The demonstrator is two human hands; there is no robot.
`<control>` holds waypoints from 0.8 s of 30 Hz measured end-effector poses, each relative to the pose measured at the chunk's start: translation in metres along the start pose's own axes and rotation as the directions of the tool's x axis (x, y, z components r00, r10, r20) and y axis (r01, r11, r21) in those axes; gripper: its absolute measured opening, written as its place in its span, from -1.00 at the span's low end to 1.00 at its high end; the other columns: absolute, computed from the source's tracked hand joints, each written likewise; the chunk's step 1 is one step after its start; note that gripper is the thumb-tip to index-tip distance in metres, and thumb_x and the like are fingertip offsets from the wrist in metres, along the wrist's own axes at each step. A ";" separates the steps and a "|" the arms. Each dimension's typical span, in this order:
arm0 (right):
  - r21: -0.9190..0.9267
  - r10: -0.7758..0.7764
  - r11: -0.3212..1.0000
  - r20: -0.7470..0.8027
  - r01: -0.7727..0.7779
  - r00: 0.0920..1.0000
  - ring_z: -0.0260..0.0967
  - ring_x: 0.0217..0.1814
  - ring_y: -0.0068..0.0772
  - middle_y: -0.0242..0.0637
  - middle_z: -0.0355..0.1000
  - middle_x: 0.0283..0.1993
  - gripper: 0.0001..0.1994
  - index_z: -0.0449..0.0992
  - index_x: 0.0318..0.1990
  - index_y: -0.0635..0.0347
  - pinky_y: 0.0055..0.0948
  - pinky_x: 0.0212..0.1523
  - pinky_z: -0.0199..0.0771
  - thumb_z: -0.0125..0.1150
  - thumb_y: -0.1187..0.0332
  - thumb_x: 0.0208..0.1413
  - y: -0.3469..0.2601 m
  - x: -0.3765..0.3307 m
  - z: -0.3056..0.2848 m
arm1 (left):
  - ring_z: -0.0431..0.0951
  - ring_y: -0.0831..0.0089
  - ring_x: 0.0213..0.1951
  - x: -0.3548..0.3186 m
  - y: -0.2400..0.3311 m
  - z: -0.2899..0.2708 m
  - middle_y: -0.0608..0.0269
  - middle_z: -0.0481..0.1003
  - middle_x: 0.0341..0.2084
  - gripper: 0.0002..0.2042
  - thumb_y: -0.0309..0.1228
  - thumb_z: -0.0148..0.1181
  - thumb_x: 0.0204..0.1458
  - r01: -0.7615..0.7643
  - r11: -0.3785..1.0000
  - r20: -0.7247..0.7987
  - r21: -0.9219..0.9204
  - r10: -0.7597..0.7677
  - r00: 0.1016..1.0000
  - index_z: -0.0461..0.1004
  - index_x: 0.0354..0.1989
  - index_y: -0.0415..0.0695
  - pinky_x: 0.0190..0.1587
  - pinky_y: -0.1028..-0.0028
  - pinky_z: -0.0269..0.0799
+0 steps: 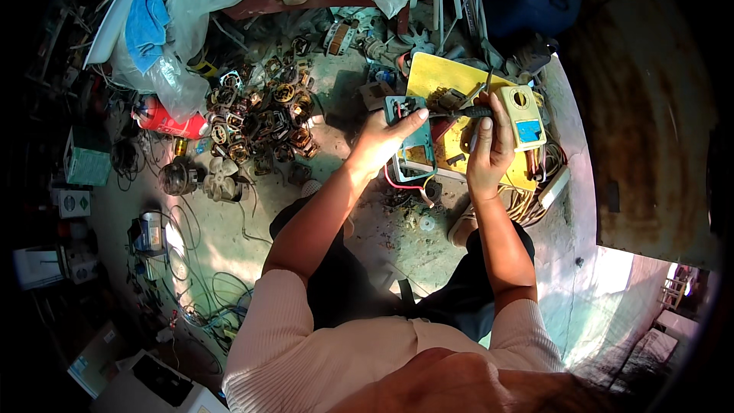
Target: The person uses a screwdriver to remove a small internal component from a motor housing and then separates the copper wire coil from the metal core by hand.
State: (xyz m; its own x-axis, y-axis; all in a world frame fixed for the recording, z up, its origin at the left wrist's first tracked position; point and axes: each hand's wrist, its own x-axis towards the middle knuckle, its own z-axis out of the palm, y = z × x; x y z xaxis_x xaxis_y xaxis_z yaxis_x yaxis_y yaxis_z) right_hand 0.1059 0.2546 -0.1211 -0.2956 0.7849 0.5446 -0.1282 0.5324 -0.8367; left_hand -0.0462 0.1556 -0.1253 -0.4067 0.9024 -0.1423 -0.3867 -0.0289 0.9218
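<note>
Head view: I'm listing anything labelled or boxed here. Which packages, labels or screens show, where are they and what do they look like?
Meter: by the right hand, yellow box, blue panel, round dial.
Green box: far left, squarish, green and white.
White boxes: below it, small, round green marks.
Red can: left of the coil pile, lying down.
Carton: lower left, brown, pale label.

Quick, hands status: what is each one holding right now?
Left hand: closed on the teal rectangular plastic frame with wires.
Right hand: closed on a thin black probe-like tool.
</note>
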 end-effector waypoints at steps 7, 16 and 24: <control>0.069 -0.026 0.997 0.040 0.023 0.999 0.34 0.16 -0.35 -0.11 0.39 0.12 -0.68 0.39 0.16 0.33 -0.40 0.20 0.29 0.02 0.55 0.26 0.010 -0.001 -0.006 | 0.47 0.60 -0.19 0.000 0.002 0.002 0.35 0.52 -0.22 -0.72 -0.28 0.22 0.17 0.012 1.000 -0.004 0.006 -0.012 1.000 0.50 -0.07 -0.22 -0.08 0.52 0.39; 0.255 0.108 0.960 0.053 -0.118 0.993 0.37 0.07 -0.39 -0.15 0.36 0.07 -0.59 0.17 0.24 0.32 -0.41 0.15 0.35 0.00 0.57 0.26 -0.004 -0.002 0.003 | 0.49 0.59 -0.20 0.001 0.003 0.001 0.37 0.52 -0.24 -0.70 -0.23 0.22 0.16 0.091 0.996 0.009 -0.026 -0.091 0.996 0.49 -0.06 -0.17 -0.11 0.51 0.40; 0.274 0.358 0.876 0.183 -0.397 0.916 0.29 -0.26 -0.58 -0.41 0.34 -0.27 -0.81 0.34 0.02 0.29 -0.56 -0.11 0.34 -0.04 0.52 0.28 0.005 0.005 -0.009 | 0.52 0.52 -0.15 0.002 0.002 -0.006 0.32 0.53 -0.17 -0.66 -0.21 0.22 0.16 0.150 0.989 0.025 -0.009 -0.150 0.988 0.47 -0.02 -0.19 -0.05 0.47 0.43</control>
State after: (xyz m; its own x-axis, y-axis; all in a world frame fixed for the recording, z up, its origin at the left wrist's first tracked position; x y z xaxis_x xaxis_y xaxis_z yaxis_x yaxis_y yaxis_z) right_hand 0.1121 0.2638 -0.1218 -0.4901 0.8510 0.1887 -0.2546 0.0672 -0.9647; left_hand -0.0526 0.1551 -0.1257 -0.3232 0.9070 -0.2699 -0.4512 0.1030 0.8865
